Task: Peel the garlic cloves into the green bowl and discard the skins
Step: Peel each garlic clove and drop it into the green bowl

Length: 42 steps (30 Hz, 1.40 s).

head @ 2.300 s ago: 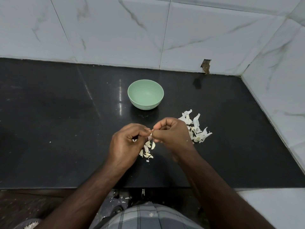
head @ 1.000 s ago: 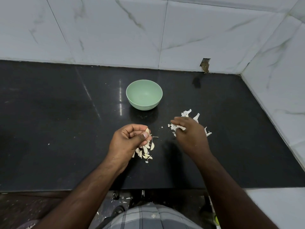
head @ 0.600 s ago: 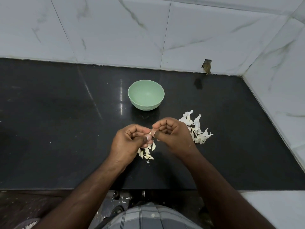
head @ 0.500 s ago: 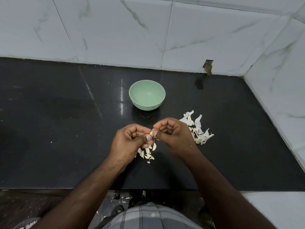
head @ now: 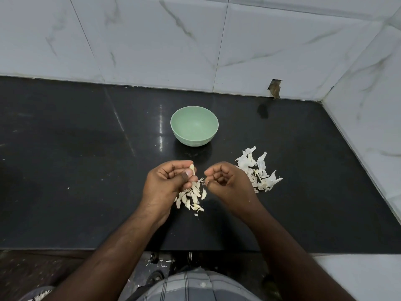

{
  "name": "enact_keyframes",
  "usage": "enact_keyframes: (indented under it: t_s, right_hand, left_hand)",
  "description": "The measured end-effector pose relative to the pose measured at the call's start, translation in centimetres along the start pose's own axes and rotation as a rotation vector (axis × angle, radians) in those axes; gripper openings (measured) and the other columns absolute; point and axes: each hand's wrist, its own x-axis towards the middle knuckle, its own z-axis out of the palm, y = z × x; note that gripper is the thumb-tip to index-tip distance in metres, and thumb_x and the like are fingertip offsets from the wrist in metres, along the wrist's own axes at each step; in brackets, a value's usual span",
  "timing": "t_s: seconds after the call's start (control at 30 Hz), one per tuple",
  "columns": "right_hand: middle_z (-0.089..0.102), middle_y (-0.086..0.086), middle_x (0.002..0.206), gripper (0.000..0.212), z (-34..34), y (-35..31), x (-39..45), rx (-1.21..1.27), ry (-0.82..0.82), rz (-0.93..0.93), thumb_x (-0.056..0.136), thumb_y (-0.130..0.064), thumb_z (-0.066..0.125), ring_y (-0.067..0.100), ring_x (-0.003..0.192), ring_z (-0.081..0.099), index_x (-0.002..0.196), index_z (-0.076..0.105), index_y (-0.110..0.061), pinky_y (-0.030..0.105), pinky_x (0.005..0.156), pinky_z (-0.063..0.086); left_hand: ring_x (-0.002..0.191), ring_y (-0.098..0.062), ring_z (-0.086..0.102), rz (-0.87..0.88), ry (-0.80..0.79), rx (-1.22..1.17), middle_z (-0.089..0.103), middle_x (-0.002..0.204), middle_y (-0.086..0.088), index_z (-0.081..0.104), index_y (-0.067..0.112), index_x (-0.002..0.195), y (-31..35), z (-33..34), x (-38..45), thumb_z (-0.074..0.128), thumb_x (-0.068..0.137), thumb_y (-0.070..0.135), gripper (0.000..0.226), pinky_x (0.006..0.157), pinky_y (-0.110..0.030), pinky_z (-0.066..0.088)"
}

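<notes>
left hand [head: 167,181] pinched garlic clove [head: 191,168] | right hand [head: 225,181] fingers curled, pinching a skin strip, probably | risk: slippery clove dropping among unpeeled cloves [head: 192,196]

A pale garlic clove [head: 191,168] stands nearly upright, pinched between the thumb and fingers of the left hand [head: 167,181]. Below it a small heap of cream-coloured cloves [head: 192,197] lies on the black counter (whether peeled or not is hard to tell). The green bowl [head: 194,129] sits upright farther back, nothing showing inside it. White papery skins [head: 257,170] lie in a loose pile to the right of the heap.
</notes>
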Motion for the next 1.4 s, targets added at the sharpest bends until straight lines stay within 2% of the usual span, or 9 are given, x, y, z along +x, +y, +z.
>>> enact_keyframes:
  t_s: [0.1,0.23,0.33,0.4,0.5,0.6,0.73,1.1,1.4]
  right_hand:
    - [0.070,-0.011,0.079,0.023,-1.1,0.8,0.3,-0.118,0.068,0.026,0.089,-0.006,0.068,-0.004,0.071,0.061,0.089,0.072,-0.028,0.020,0.073,0.049]
    - [0.070,-0.009,0.107,0.032,-2.0,0.9,1.0,-0.409,0.142,-0.048,0.090,0.002,0.057,0.000,0.100,0.061,0.101,0.077,-0.020,0.017,0.092,0.045]
    - [0.071,-0.013,0.104,0.027,-1.4,-0.3,0.7,-0.221,0.128,-0.061,0.090,-0.001,0.065,-0.006,0.095,0.063,0.105,0.076,-0.019,0.008,0.086,0.045]
    - [0.074,-0.010,0.088,0.022,-0.4,-1.1,0.7,-0.004,0.053,-0.019,0.087,-0.007,0.074,-0.004,0.079,0.067,0.106,0.075,-0.018,0.013,0.077,0.051]
    - [0.073,-0.006,0.076,0.020,0.7,-1.2,0.9,0.078,0.017,-0.005,0.083,-0.006,0.077,0.005,0.071,0.068,0.093,0.073,-0.024,0.026,0.072,0.057]
    - [0.073,-0.003,0.074,0.029,0.9,-1.2,1.0,0.194,0.020,0.015,0.083,0.002,0.075,0.010,0.071,0.069,0.088,0.072,-0.026,0.026,0.068,0.056]
    - [0.074,0.001,0.073,0.026,0.9,-1.2,0.7,0.375,-0.011,0.010,0.082,0.011,0.071,0.010,0.068,0.069,0.091,0.072,-0.014,0.020,0.065,0.053]
    - [0.072,0.011,0.079,0.024,0.7,-0.8,0.8,0.542,-0.037,0.075,0.085,0.013,0.064,0.016,0.071,0.070,0.097,0.071,-0.007,0.024,0.069,0.056]
    - [0.074,0.009,0.083,0.027,0.3,-1.0,0.7,0.283,0.034,0.017,0.082,0.008,0.072,0.009,0.072,0.067,0.091,0.072,-0.018,0.021,0.067,0.053]
  left_hand:
    - [0.071,-0.018,0.067,0.006,0.001,0.032,0.076,0.090,-0.014,0.072,0.004,0.102,0.0,-0.4,0.3,0.065,0.089,-0.005,0.017,0.056,-0.020,0.049]
    - [0.079,-0.015,0.067,0.004,-0.031,0.120,0.077,0.093,-0.011,0.077,0.015,0.099,-0.4,-0.3,0.1,0.070,0.088,0.002,0.018,0.063,-0.022,0.051]
    - [0.075,-0.017,0.066,0.007,-0.049,0.110,0.074,0.084,-0.011,0.074,0.011,0.097,-0.4,0.1,0.0,0.069,0.089,-0.002,0.017,0.060,-0.021,0.051]
    - [0.073,-0.023,0.062,0.007,-0.064,0.119,0.070,0.077,-0.013,0.071,0.006,0.095,-0.5,0.2,-0.1,0.069,0.087,-0.003,0.012,0.059,-0.021,0.050]
    - [0.075,-0.029,0.055,0.006,-0.076,0.139,0.066,0.075,-0.019,0.070,0.001,0.091,-0.5,0.3,-0.1,0.070,0.087,-0.003,0.006,0.059,-0.022,0.050]
    - [0.069,-0.026,0.057,-0.017,-0.079,0.119,0.068,0.072,-0.016,0.070,0.004,0.087,-0.3,0.2,-0.2,0.069,0.087,-0.003,0.007,0.058,-0.021,0.050]
    - [0.062,-0.013,0.062,-0.129,-0.112,0.024,0.070,0.074,-0.010,0.067,0.005,0.088,0.0,0.2,-0.3,0.065,0.088,-0.002,0.008,0.055,-0.018,0.050]
    - [0.064,-0.010,0.065,-0.219,-0.158,-0.049,0.073,0.083,-0.011,0.070,0.008,0.092,0.3,-0.1,0.2,0.065,0.090,0.003,0.008,0.056,-0.018,0.052]
    - [0.070,-0.019,0.063,-0.096,-0.104,0.068,0.070,0.074,-0.010,0.068,0.003,0.095,-0.4,0.3,0.0,0.066,0.088,-0.006,0.011,0.065,-0.023,0.050]
